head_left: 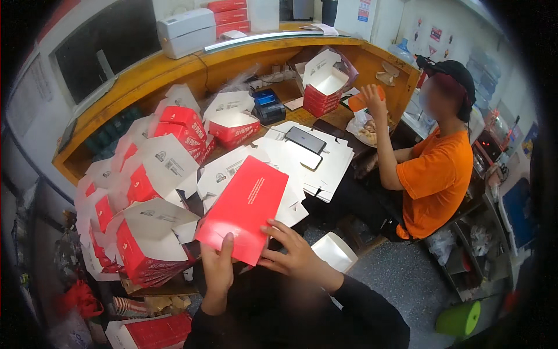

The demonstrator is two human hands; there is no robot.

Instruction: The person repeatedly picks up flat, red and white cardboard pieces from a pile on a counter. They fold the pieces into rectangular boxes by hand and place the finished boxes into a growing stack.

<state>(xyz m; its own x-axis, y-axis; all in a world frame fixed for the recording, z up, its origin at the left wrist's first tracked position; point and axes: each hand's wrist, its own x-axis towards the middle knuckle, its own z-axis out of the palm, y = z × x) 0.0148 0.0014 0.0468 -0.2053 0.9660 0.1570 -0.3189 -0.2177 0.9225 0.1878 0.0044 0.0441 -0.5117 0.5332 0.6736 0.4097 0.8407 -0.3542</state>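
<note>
A red cardboard food box (251, 200) is tilted up in front of me, with its plain red panel facing me and some pale print on it. My left hand (218, 269) grips its lower left corner, thumb on the red face and the other fingers hidden behind. At the lower right edge, my right hand (293, 253) holds the box with its fingers bent against the card. Behind it, flat white box blanks (334, 160) lie spread on the desk. Two phones (305, 139) rest on these blanks.
Stacks of open red-and-white boxes (157, 232) crowd the left side. A black-and-blue small printer (268, 107) and more nested boxes (321, 99) stand farther back. At the right sits a person in an orange shirt (439, 174), holding an orange cup (359, 102) near a plate of food (366, 129).
</note>
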